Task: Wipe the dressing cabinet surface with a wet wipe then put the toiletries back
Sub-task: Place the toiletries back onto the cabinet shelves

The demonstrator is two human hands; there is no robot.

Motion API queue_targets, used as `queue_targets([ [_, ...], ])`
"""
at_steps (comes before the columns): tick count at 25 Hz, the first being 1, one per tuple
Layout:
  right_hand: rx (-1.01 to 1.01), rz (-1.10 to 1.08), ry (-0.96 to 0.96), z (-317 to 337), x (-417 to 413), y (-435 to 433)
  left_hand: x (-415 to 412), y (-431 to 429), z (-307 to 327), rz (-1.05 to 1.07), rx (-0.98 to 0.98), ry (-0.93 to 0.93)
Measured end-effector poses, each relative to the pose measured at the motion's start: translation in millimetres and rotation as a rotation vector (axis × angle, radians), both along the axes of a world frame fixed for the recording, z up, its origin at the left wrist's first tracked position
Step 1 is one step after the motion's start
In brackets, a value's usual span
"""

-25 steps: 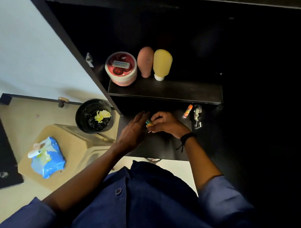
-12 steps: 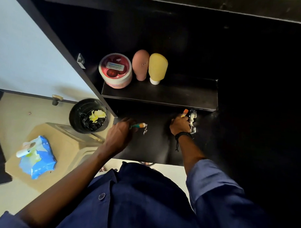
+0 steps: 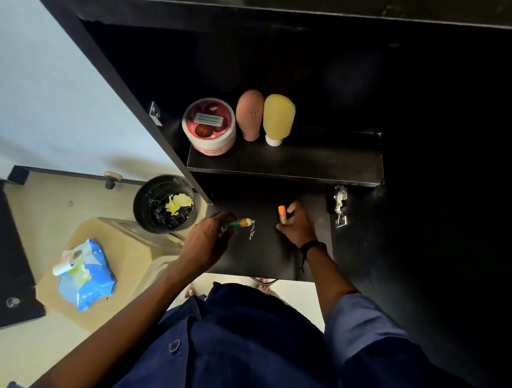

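My left hand (image 3: pixel 208 240) holds a small green and orange tube with a white cap and a dangling chain (image 3: pixel 242 223) above the black cabinet surface (image 3: pixel 261 258). My right hand (image 3: pixel 298 228) pinches a small orange stick (image 3: pixel 282 213) just over the same surface. On the upper shelf (image 3: pixel 308 162) stand a pink round cream jar (image 3: pixel 209 125), a brown tube (image 3: pixel 249 113) and a yellow tube (image 3: pixel 277 117), both cap down. A blue wet wipe pack (image 3: pixel 86 278) lies on a beige stool (image 3: pixel 130 256) at the left.
A black bin (image 3: pixel 161 202) with crumpled yellow and black waste stands on the floor left of the cabinet. A metal hinge (image 3: pixel 340 205) sits at the right of the lower surface. The cabinet's side panel (image 3: pixel 122 81) runs diagonally beside a pale wall.
My right hand has picked the orange stick up from beside the hinge and drawn it left. My left hand keeps hold of the green tube, which passed from the right hand a second ago.
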State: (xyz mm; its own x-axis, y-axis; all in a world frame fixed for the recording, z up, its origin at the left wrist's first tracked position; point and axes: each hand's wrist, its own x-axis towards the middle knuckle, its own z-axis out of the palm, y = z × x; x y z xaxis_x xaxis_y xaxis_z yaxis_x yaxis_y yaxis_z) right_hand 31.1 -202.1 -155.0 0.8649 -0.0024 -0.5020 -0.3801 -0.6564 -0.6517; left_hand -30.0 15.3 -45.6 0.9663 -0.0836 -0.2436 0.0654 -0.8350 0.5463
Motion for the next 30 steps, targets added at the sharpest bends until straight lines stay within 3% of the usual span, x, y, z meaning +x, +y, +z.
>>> queue_targets([
  [3, 0.447, -0.12, 0.15, 36, -21, 14, -3, 4, 8, 0.016, -0.064, -0.016],
  [8, 0.736, -0.131, 0.107, 112, -36, 32, -8, 8, 32, 0.049, -0.225, -0.083],
  [21, 0.642, -0.009, -0.538, 285, -54, 83, -8, 19, 162, 0.102, -0.887, -0.278],
  [26, 0.56, -0.048, -0.796, 345, -47, 93, 5, 18, 218, 0.025, -0.863, -0.453],
  [30, 0.554, -0.099, -0.893, 387, -34, 91, 23, 16, 256, -0.048, -0.739, -0.685],
])
